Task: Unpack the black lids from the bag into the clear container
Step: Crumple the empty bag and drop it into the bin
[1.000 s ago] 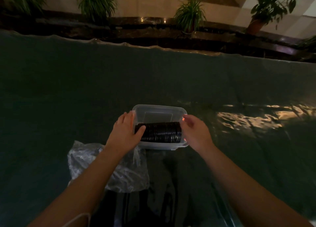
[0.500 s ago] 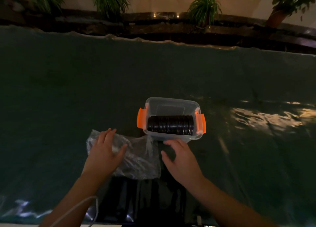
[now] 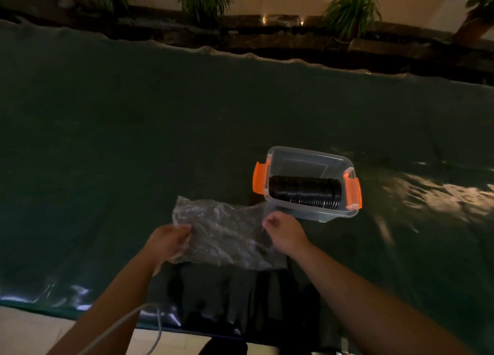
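A dark green tabletop (image 3: 133, 127) under a glossy, wrinkled cover fills most of the view, with potted plants (image 3: 350, 10) along a ledge beyond its far edge. On it, right of centre, stands the clear container (image 3: 307, 213), open at the top, with an orange latch (image 3: 259, 178) on each end. The black lids (image 3: 304, 191) lie inside it as one row on edge, pressed face to face along the near wall; the far half of the box looks bare. Thin rigid discs like these are probably light singly and apt to fan out or topple if taken loosely, so a row is best clamped from both ends.

Just beside the container's near left corner lies the bag (image 3: 224, 231), clear, crumpled film, flat and apparently empty, though in this dim light I cannot rule out a lid left inside. It is limp, nearly weightless and slippery, so it wants a pinch at the edges, not a push. The left hand (image 3: 168, 241) has its fingers (image 3: 184, 230) closed on the bag's left edge; the right hand (image 3: 283, 231) is curled, pinching the film at its upper right corner. A pale cable (image 3: 125, 325) crosses the left forearm.
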Available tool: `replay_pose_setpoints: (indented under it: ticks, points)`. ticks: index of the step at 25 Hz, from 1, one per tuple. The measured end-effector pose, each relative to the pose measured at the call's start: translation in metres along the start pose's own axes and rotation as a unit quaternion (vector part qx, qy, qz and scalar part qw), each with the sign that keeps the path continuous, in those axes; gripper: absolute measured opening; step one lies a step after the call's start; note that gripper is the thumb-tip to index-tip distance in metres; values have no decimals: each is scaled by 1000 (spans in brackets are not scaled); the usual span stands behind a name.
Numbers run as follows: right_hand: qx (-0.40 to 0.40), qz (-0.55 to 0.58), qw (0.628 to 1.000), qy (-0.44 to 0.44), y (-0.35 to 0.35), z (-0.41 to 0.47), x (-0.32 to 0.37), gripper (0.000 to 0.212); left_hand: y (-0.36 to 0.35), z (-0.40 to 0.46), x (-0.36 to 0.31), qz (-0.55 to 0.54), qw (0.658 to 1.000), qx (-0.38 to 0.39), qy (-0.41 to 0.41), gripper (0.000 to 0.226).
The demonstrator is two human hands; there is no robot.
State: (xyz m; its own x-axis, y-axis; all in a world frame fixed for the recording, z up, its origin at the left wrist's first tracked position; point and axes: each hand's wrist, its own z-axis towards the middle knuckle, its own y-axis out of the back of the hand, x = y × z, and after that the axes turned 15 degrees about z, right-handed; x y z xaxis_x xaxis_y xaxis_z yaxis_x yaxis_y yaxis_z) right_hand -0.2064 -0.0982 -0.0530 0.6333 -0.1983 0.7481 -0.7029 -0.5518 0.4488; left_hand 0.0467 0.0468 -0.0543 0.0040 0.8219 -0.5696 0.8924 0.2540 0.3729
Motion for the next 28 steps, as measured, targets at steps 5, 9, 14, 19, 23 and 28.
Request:
replay_pose_setpoints:
  ticks: [5, 9, 14, 19, 23, 28]
  points:
    - [75, -60, 990, 106, 2, -9, 33, 13, 16, -28, 53, -41, 999, -18, 20, 22]
    - [94, -118, 963, 224, -25, -14, 74, 15, 22, -58, 106, 16, 997, -27, 66, 32]
    - [74, -175, 939, 287, -48, -13, 117, 41, 61, -54, 83, 179, 961, -196, -74, 66]
    - [-67, -1, 992, 107, -29, -43, 79, 29, 68, 12, 0, 224, 948, -135, -183, 57]
    - [116, 146, 934, -304, -48, -69, 33, 60, 51, 41, -31, 317, 932, 155, -79, 49]
    - [60, 182, 965, -179, -83, -48, 21, 22, 34, 40, -16, 205, 964, 151, -77, 8]
